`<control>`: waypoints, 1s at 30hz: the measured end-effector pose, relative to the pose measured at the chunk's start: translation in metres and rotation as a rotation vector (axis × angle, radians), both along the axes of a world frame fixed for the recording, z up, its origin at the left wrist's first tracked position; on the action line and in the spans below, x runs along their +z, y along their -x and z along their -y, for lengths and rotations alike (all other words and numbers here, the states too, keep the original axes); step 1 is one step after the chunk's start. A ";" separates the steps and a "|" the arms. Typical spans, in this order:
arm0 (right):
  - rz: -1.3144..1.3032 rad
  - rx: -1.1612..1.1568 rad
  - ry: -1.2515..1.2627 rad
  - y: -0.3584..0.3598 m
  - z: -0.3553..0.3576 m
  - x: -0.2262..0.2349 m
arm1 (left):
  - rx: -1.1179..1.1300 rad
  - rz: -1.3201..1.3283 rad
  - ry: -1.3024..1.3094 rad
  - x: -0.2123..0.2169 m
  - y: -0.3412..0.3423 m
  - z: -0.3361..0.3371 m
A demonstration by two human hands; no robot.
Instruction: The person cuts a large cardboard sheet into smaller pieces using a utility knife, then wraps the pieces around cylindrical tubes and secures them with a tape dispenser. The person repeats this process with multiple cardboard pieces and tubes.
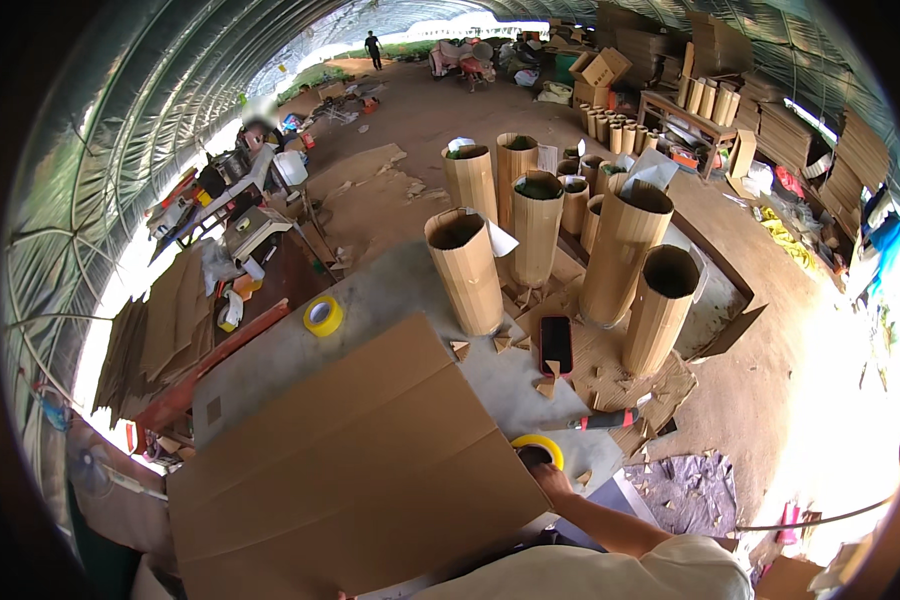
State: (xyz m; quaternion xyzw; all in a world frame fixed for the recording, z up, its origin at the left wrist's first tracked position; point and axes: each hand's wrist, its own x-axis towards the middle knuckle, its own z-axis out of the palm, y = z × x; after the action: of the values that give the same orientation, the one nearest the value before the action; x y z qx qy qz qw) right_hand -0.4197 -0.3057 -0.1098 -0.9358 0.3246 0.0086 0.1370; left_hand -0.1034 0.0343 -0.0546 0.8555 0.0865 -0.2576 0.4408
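A large brown cardboard sheet (370, 450), with straight creases across it, covers the near part of the grey tabletop (390, 290). Just a fingertip of my left hand (344, 596) shows, over the sheet's near edge at the bottom of the view; the rest is hidden. At the sheet's right edge, my right hand (552, 482) is closed on the near rim of a roll of yellow tape (550, 446), its fingertips partly hidden. Beyond it lies a knife with a red and black handle (610, 419). A dark phone with a red case (556, 345) rests among cardboard scraps.
Several tall cardboard tubes (465, 270) stand at the table's far right. Another yellow tape roll (322, 316) lies beyond the sheet. A cluttered bench (260, 225) is at left. Farther back, more tubes (620, 135) stand near stacked cardboard (785, 135), and a person (373, 48) stands far off.
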 end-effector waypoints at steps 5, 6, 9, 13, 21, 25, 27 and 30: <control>-0.036 -0.155 -0.208 0.057 0.066 0.038 | -0.036 0.178 -0.205 0.006 0.017 0.016; -0.062 -0.137 -0.305 0.063 0.080 0.041 | -0.051 0.212 -0.246 0.004 0.020 0.021; 0.366 -0.259 -0.266 0.017 0.119 0.099 | -0.095 0.340 -0.384 0.005 0.029 0.026; 0.760 -0.109 -0.018 -0.094 0.186 0.193 | -0.306 0.453 -0.503 -0.010 0.048 0.040; 0.487 -0.119 0.438 -0.235 0.276 0.226 | -0.878 0.233 -0.490 -0.065 0.098 0.112; 0.640 0.328 0.528 -0.245 0.184 0.255 | -0.879 0.020 -0.358 -0.075 0.083 0.095; 0.704 0.498 0.482 -0.249 0.156 0.285 | -0.859 -0.193 -0.148 -0.073 0.065 0.090; 0.544 0.608 0.455 -0.283 0.114 0.264 | -0.550 -0.411 0.274 -0.057 0.017 0.091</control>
State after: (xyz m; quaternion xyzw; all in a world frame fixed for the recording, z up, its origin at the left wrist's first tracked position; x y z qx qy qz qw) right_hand -0.1371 -0.4201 0.1546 -0.9630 -0.0186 -0.2689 -0.0001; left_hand -0.1203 -0.0569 -0.1111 0.7100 -0.0954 -0.5423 0.4391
